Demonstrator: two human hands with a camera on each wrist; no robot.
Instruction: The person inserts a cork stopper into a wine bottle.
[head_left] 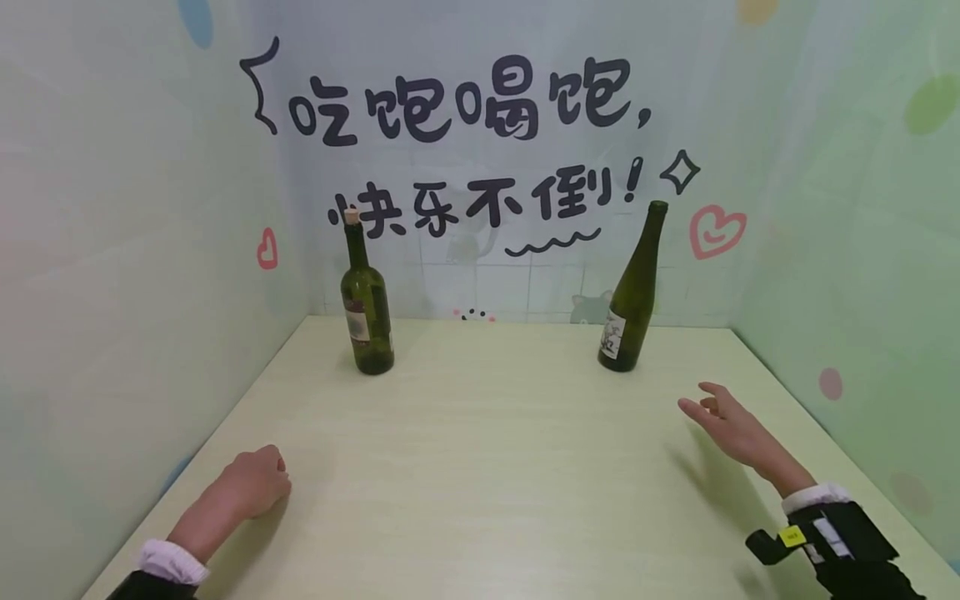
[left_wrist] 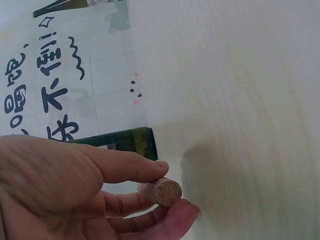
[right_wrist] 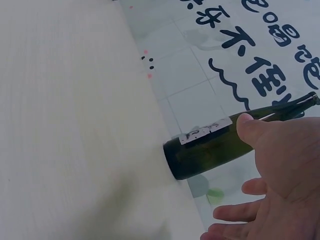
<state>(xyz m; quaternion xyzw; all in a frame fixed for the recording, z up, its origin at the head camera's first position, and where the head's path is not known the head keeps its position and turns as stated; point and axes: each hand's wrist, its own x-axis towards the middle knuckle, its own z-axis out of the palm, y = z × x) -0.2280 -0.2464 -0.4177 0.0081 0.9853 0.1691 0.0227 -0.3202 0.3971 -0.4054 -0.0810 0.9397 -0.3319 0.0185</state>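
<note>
Between thumb and fingers, my left hand (head_left: 257, 483) pinches a cork (left_wrist: 167, 192), which shows clearly only in the left wrist view. That hand is above the table's front left part. My right hand (head_left: 727, 425) hangs over the right side with fingers spread and holds nothing. Beyond it stands an upright green bottle (head_left: 636, 292) with a pale label; its mouth shows no cork. Farther left, a second green bottle (head_left: 367, 304) stands upright with a cork (head_left: 352, 217) in its neck. Neither hand touches a bottle in the head view.
The pale wooden table (head_left: 480, 467) runs back to a printed wall (head_left: 480, 283) with large black characters. Side walls (head_left: 847, 250) close in the left and right. A black wrist strap (head_left: 843, 533) with a small camera mount sits on the right forearm.
</note>
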